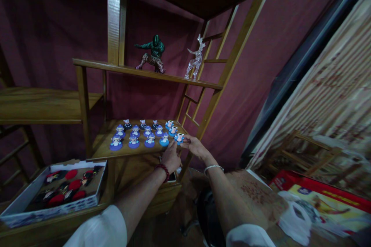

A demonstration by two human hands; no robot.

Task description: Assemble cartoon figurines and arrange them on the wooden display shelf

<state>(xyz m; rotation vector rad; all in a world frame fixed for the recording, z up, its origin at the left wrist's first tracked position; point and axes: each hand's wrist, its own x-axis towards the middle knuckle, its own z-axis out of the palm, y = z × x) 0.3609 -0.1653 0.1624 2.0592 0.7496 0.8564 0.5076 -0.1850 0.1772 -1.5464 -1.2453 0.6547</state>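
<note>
Small figurines on round bases stand in rows on a wooden shelf [100, 150]. At the right end of the front row is a blue-and-white figurine [179, 138]. My right hand [194, 146], with a silver bangle at the wrist, has its fingertips closed at that figurine's right side. My left hand [171, 159], wearing a dark red bead bracelet, is just in front of the row. Its index finger points up between that figurine and a neighbouring figurine on a bright blue base [164, 139]; the thumb is spread apart. Purple-based figurines [133, 141] stand farther left.
An open box [55, 210] holding red and black figures sits at lower left. Above, a dark green crouching statue [155, 52] and a clear deer figure [195, 61] occupy the upper shelf [139, 70]. A white plastic bag [294, 218] lies at right.
</note>
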